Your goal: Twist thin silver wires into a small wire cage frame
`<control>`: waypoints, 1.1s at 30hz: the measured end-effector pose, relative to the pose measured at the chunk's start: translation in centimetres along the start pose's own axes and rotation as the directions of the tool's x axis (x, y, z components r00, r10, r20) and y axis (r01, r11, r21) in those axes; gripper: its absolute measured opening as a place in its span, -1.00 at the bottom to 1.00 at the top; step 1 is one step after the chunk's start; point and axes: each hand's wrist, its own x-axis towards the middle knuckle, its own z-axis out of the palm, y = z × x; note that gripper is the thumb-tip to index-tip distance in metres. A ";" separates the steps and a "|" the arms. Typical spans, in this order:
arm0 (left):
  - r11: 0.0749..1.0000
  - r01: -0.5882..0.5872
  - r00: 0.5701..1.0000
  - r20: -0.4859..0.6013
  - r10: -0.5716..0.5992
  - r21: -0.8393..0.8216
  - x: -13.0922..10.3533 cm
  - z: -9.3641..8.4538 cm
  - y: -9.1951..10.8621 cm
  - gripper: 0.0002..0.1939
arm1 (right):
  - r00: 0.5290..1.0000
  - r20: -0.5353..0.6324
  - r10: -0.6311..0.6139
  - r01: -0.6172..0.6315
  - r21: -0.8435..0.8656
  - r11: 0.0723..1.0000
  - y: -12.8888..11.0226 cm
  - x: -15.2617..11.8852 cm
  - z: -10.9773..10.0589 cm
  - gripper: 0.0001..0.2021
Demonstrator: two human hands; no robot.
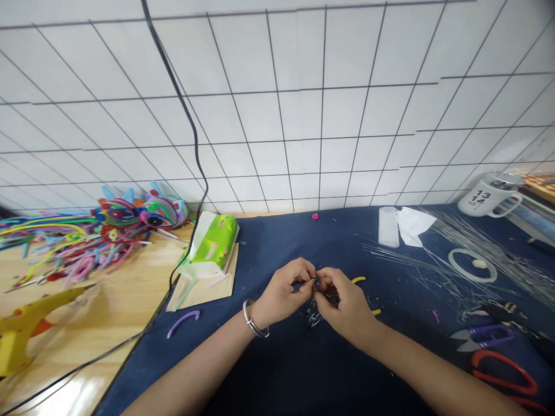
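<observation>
My left hand point(286, 289), with a silver bangle point(255, 319) at its wrist, is closed in a pinch. Facing it, my right hand point(342, 300) is pinched too, and the fingertips of both nearly meet above the dark blue cloth point(269, 370). Something tiny and dark sits between the fingertips, too small to name. Below the hands lie small shiny metal pieces point(314, 316), partly covered by my right hand. Yellow curved parts point(358, 279) stick out just beyond my right hand.
Colourful pipe cleaners point(87, 248) and a yellow glue gun point(39, 323) lie left, near a green tissue pack point(217, 240) and black cable point(196, 144). At right are wires point(489, 248), purple snips point(485, 335), red-handled scissors point(505, 370) and a white mug point(485, 199).
</observation>
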 end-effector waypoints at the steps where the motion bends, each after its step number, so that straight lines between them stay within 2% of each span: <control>1: 1.000 -0.004 1.000 -0.005 0.004 0.013 0.0 0.0 0.1 -0.84 | 1.000 -0.010 -0.009 0.009 0.002 1.000 -0.1 -0.1 0.1 -0.74; 8: 0.997 -0.023 0.995 -0.098 0.030 0.069 -0.5 0.4 0.0 -0.82 | 0.998 -0.047 -0.033 0.033 0.004 0.999 -0.9 -0.7 0.2 -0.71; 12: 0.999 -0.026 0.992 -0.122 0.028 0.018 -0.6 0.3 0.2 -0.86 | 0.999 0.012 0.051 -0.052 0.157 0.986 -1.0 -0.5 -0.3 -0.78; 15: 0.998 -0.013 0.993 -0.120 0.006 -0.053 -0.6 0.1 0.1 -0.88 | 0.986 0.073 0.148 -0.162 0.258 0.952 -0.9 -0.1 -0.9 -0.85; 17: 0.997 -0.013 0.994 -0.107 0.005 -0.076 -0.7 0.0 0.0 -0.88 | 0.979 0.114 0.171 -0.196 0.275 0.941 -1.0 0.1 -1.2 -0.86; 26: 0.998 -0.052 0.998 -0.043 0.050 -0.029 -0.6 0.0 0.0 -0.91 | 0.975 0.139 0.172 -0.208 0.317 0.925 -1.0 0.7 -1.6 -0.84; 33: 0.985 -0.157 0.987 -0.034 0.160 0.072 -0.5 0.0 0.3 -0.87 | 0.964 0.170 0.203 -0.246 0.295 0.923 -1.3 0.9 -2.0 -0.83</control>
